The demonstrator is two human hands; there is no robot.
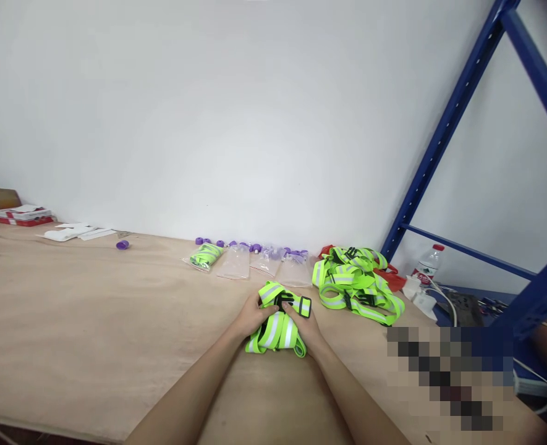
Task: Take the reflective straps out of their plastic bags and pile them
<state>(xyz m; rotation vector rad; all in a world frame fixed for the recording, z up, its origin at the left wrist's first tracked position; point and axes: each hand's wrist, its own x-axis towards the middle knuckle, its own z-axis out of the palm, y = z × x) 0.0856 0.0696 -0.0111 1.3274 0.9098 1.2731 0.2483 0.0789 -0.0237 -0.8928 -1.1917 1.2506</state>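
Head-worn view, facing forward, tilted down (wall (254, 123) ahead), tabletop (115, 327) close below

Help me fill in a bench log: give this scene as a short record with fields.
Left hand: holds the left side of a lime strap bundle
Right hand: holds its right side
Thumbs: both by the black buckle
Strap pile: tangled, right of the hands
Filled bag: contains lime strap
Flat clear bags: right of the filled one
Bottle: red cap, beyond the pile
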